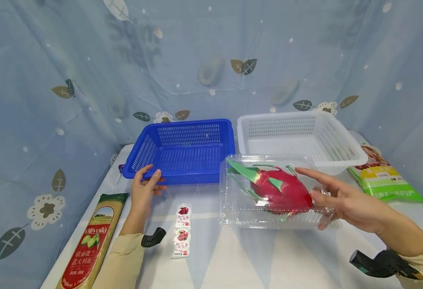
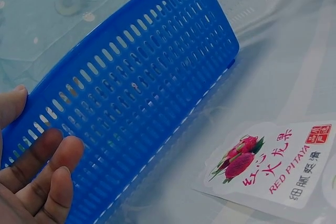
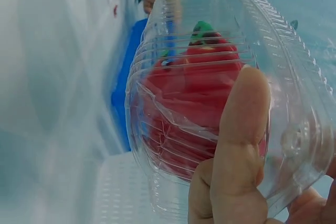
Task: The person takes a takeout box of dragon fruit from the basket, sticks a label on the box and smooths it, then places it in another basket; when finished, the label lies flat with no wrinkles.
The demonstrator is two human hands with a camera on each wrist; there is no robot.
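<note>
My right hand [image 1: 355, 204] grips the right end of a clear plastic clamshell box [image 1: 233, 204], holding it above the table. Inside lies a red dragon fruit [image 1: 281, 188] with green leaf tips; the right wrist view shows my thumb along the box's side. My left hand [image 1: 145, 192] is at the front left of a blue perforated basket [image 1: 182, 178], its fingers loosely bent by the rim and outer wall [image 2: 136, 93]. Two dragon fruit stickers, one upper [image 1: 183, 216] and one lower [image 1: 181, 242], lie on the table between my hands; a sticker [image 2: 268, 163] also shows in the left wrist view.
A white perforated basket [image 1: 301, 140] stands right of the blue one, partly behind the box. A spaghetti pack [image 1: 94, 241] lies along the left table edge. At the right edge is a green and yellow food bag [image 1: 386, 176]. Patterned blue cloth [image 1: 197, 48] hangs behind.
</note>
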